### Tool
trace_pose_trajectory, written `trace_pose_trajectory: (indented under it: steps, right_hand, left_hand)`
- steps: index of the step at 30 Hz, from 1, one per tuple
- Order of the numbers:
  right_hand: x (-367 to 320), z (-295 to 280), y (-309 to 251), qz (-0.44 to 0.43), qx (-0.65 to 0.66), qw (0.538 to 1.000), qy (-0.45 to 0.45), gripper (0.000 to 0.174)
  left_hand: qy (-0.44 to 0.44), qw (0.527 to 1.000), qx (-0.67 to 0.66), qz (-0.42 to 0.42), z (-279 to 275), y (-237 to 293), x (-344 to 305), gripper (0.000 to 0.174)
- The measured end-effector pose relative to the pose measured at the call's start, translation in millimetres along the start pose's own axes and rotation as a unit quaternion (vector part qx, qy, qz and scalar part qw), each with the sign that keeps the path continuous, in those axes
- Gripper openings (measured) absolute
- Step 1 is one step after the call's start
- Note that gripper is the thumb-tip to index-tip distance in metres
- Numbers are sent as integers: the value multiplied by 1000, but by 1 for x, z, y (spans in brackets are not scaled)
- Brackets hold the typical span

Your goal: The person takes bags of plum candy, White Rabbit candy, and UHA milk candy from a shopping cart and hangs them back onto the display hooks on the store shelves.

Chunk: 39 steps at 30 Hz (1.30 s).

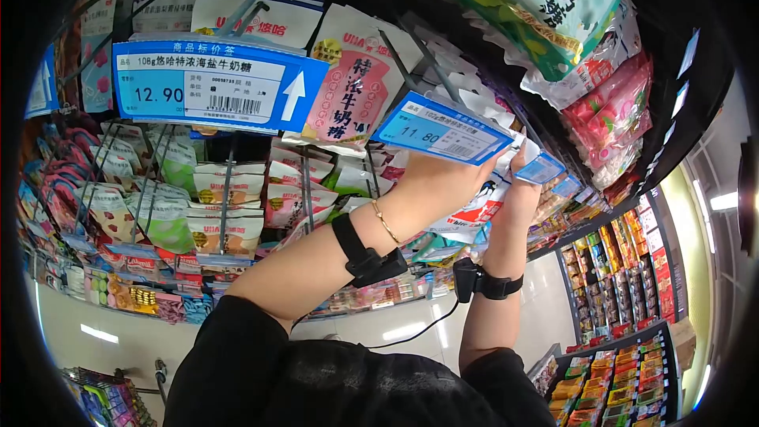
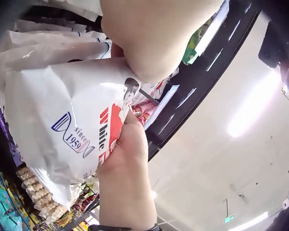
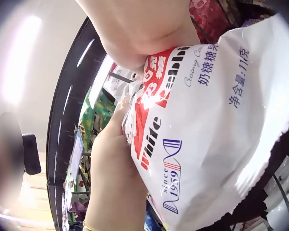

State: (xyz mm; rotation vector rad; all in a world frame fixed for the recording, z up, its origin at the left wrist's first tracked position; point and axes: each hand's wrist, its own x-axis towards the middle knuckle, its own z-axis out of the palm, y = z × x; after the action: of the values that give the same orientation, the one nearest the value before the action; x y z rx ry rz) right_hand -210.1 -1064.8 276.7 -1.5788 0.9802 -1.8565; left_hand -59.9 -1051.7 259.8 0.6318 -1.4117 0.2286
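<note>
White glossy plastic bag with red lettering (image 1: pixel 477 207) hangs high among the wire pegs (image 1: pixel 228 190) of a sweet rack, and you have it from both sides. Your left hand (image 1: pixel 443 180) is closed on its edge, and your right hand (image 1: pixel 519 188) pinches the other edge, thumb flat on the printed face. The likeliest slip, as I judge it, is a pull straight down. That would tear the hanging hole or crumple the thin film, where a draw along the peg would not. The neighbouring white bags (image 2: pixel 48 45) sit packed against yours and could be dragged off with it. The blue price tag (image 1: pixel 443 128) just above your left hand could be knocked askew by your knuckles. The head view gives you the rack and the tag, but the tag hides your left fingertips. The right wrist view shows that hand's thumb pressed to the bag's edge, and the left wrist view shows your right thumb on the red print. Neither wrist view shows clearly how the bag sits on its peg.
</note>
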Motion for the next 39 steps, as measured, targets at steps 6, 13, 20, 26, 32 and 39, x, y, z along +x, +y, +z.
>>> trace_pose_trajectory:
  steps: [6, 13, 20, 26, 32, 39]
  right_hand:
    - [-4, 5, 4, -66, -34, 997, 14, 27]
    - [-1, 7, 9, -138, -81, 987, 25, 26]
    - [-13, 12, 11, -186, -36, 980, 68, 22]
    - [0, 10, 20, -137, -167, 977, 6, 31]
    - [17, 6, 43, -175, -228, 958, -16, 30]
    - [3, 7, 30, -124, -185, 975, 11, 26]
  left_hand:
    - [-57, 998, 1, -3, -4, 1, -1, 17]
    - [-26, 997, 55, 45, -1, 0, 2, 18]
    - [-10, 997, 66, 32, 5, -2, 1, 17]
    - [-11, 996, 84, 33, 7, -12, -6, 23]
    - [-47, 995, 86, 9, 6, -23, -7, 27]
    - [-118, 987, 97, -40, -4, -15, -7, 32]
